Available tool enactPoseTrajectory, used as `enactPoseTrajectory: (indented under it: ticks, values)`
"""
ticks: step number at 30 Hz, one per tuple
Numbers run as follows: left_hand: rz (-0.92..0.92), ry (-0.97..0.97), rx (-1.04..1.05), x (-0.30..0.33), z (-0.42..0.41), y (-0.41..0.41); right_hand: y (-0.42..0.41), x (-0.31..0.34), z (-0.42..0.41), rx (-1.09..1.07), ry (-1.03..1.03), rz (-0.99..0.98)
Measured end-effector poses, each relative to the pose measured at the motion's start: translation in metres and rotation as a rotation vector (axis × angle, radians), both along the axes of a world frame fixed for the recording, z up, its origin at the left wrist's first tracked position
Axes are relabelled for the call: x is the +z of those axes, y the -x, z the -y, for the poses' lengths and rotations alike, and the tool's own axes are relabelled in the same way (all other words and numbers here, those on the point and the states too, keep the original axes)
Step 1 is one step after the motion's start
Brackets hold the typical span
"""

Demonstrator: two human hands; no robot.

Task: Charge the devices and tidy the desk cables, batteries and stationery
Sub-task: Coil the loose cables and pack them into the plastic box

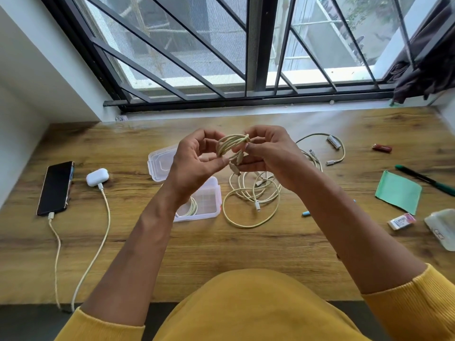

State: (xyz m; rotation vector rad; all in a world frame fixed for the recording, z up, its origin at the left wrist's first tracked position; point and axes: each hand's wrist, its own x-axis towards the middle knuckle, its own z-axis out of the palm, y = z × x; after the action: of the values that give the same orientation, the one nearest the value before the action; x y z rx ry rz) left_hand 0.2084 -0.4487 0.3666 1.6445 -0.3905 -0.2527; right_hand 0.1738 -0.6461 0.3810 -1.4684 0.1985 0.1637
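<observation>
Two bare hands wind a cream braided charging cable (232, 146) into a tight coil above a wood-grain desk (246, 247).

Raised over the desk's middle, the coil is pinched from both sides: the left hand (194, 163) curls its fingers on the loops to keep them from springing apart, while the right hand (268, 153) grips the free plug end, apparently to tuck it in. Directly below sits a clear plastic storage box (209, 200), lid off and one coiled cable already inside, probably the bundle's destination. More loose cream cables (253, 198) lie tangled just right of it. At far left, a black smartphone (55, 188) and white earbud case (97, 177) rest plugged in.
</observation>
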Motion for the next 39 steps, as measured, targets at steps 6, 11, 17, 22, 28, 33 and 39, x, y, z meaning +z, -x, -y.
enactPoseTrajectory:
  ticks: [6, 11, 17, 22, 28, 33, 39]
  values:
    - [0.042, -0.04, 0.157, -0.005, 0.0, -0.004, 0.003, 0.002, 0.001, 0.026, 0.04, 0.021]
    - [-0.077, 0.044, 0.259, -0.008, -0.002, -0.002, 0.005, 0.002, 0.001, 0.043, 0.026, 0.013]
    - [-0.195, 0.098, 0.207, -0.011, -0.013, 0.003, 0.004, -0.003, -0.005, 0.088, 0.034, 0.031]
    - [-0.241, 0.027, 0.13, -0.015, -0.031, 0.009, 0.002, -0.012, -0.015, 0.054, 0.087, 0.011]
    - [-0.197, -0.132, 0.238, -0.03, -0.054, 0.012, -0.002, -0.035, -0.041, 0.044, 0.294, 0.009]
    - [-0.247, -0.176, 0.302, -0.047, -0.073, 0.013, -0.006, -0.056, -0.067, 0.016, 0.389, -0.032]
    - [-0.274, -0.284, 0.355, -0.06, -0.084, 0.017, -0.011, -0.065, -0.083, 0.016, 0.561, -0.018]
